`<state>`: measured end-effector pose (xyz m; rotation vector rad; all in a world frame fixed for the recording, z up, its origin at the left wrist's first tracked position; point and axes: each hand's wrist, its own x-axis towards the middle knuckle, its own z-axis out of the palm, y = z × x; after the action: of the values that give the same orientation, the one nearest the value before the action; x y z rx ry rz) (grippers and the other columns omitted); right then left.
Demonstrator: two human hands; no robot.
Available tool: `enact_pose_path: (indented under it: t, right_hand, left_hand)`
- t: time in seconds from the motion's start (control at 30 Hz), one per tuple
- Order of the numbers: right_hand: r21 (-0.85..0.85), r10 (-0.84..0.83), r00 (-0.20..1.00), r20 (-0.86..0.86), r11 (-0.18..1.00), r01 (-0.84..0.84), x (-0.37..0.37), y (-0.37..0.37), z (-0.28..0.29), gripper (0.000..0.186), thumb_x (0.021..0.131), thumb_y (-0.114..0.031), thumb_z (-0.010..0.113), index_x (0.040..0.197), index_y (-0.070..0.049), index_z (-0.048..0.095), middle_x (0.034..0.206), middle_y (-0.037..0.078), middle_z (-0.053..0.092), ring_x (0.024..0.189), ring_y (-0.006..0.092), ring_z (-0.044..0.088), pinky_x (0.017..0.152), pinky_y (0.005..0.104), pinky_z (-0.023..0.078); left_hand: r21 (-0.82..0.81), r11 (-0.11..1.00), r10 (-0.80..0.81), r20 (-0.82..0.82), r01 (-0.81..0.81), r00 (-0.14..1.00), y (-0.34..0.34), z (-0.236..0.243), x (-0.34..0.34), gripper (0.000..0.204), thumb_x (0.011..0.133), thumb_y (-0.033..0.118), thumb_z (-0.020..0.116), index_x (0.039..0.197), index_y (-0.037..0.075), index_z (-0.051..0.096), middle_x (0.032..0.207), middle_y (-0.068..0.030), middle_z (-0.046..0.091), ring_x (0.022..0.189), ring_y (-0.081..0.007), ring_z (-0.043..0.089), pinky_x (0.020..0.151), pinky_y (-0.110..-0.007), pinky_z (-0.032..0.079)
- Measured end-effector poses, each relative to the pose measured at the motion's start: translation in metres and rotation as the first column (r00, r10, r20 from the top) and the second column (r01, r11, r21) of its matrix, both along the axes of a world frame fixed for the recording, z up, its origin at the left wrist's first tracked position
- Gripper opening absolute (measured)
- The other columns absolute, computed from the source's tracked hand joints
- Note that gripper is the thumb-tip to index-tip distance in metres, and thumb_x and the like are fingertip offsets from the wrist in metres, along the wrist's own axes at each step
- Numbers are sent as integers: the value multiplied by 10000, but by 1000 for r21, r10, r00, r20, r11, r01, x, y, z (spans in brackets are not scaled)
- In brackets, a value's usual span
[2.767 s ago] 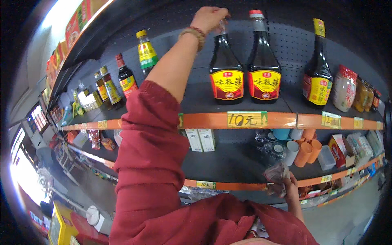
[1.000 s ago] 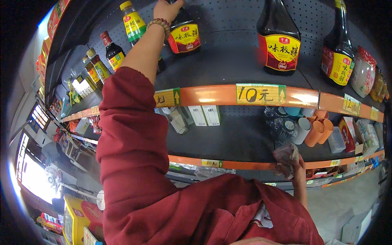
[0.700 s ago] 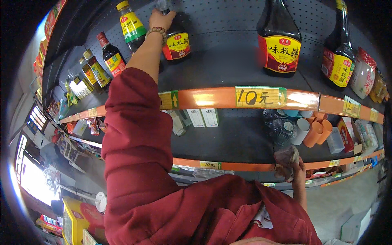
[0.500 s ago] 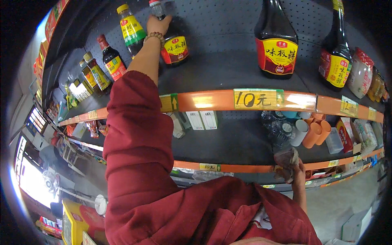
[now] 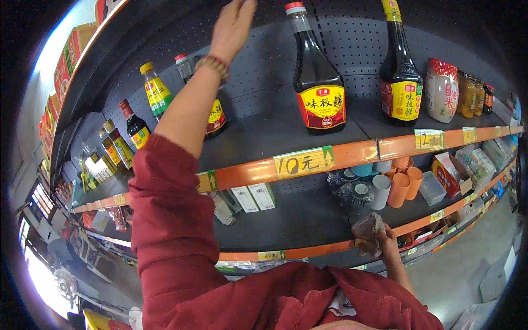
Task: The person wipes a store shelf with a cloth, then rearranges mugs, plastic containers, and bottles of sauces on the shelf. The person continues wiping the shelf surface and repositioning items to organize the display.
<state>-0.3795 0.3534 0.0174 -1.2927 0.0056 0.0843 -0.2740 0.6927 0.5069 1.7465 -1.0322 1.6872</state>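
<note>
My left hand (image 5: 232, 32) is raised at the top edge, fingers stretched upward with nothing in them. A beaded bracelet circles its wrist. Behind that forearm stands a dark soy sauce bottle (image 5: 216, 120) with a red-and-white cap, partly hidden. To its right a larger soy sauce bottle (image 5: 322, 107) with a yellow and red label stands upright on the upper shelf (image 5: 247, 144). Low on the right, my right hand (image 5: 388, 240) grips a crumpled grey-brown rag (image 5: 370, 231) near the lower shelf's front edge.
On the upper shelf, a yellow-capped bottle (image 5: 157, 93) and smaller bottles stand left; a tall sauce bottle (image 5: 400, 82), a white package (image 5: 441, 93) and jars stand right. Below are white boxes (image 5: 254, 198), orange cups (image 5: 400, 188) and a clear container (image 5: 433, 190). Orange rails (image 5: 352, 156) edge the shelves.
My left hand has let go of the red-capped bottle's neck and risen above it. The view has shifted, moving the shelf contents leftward. My right hand still holds the rag.
</note>
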Motion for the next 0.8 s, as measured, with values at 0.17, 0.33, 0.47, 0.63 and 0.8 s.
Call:
enact_pose_path:
  t: [0.17,0.33,0.47,0.63,0.8]
  right_hand:
    - [59,-78,996,31,995,76,-10,-12,-1,428,753,-119,524,1165,-5,495,1059,88,567,950,189,545,833,308,429]
    - [68,-68,998,-15,995,69,-16,-23,-14,399,835,-169,538,1191,-2,472,1100,105,551,977,211,543,834,320,436]
    - [92,-75,994,-73,992,82,-13,-27,-17,419,836,-160,550,1214,-4,460,1134,108,544,999,215,539,838,320,436]
    - [114,-32,999,-28,993,35,-8,-27,-14,408,842,-169,549,1213,-19,469,1115,96,554,995,206,540,838,317,434]
    - [103,17,1000,-12,995,-16,-5,-22,-20,426,835,-203,564,1209,-21,474,1101,94,558,989,202,539,838,314,430]
  left_hand:
    - [143,989,92,-756,26,648,-72,45,28,648,798,593,487,1076,19,600,865,-109,638,721,-212,589,640,-345,464]
    - [447,866,481,-620,-225,620,-83,41,10,535,828,517,466,869,31,686,711,-92,632,586,-191,569,580,-311,459]
    - [505,821,520,-468,-267,714,-76,46,25,491,865,426,422,831,0,662,739,-143,639,683,-246,614,669,-338,472]
    - [570,742,562,-243,-353,790,-79,44,23,453,871,395,410,823,12,647,796,-180,631,785,-324,604,737,-371,455]
    - [560,693,548,1,-455,836,-87,34,9,330,874,306,413,924,64,632,778,-215,603,787,-361,581,719,-423,450]
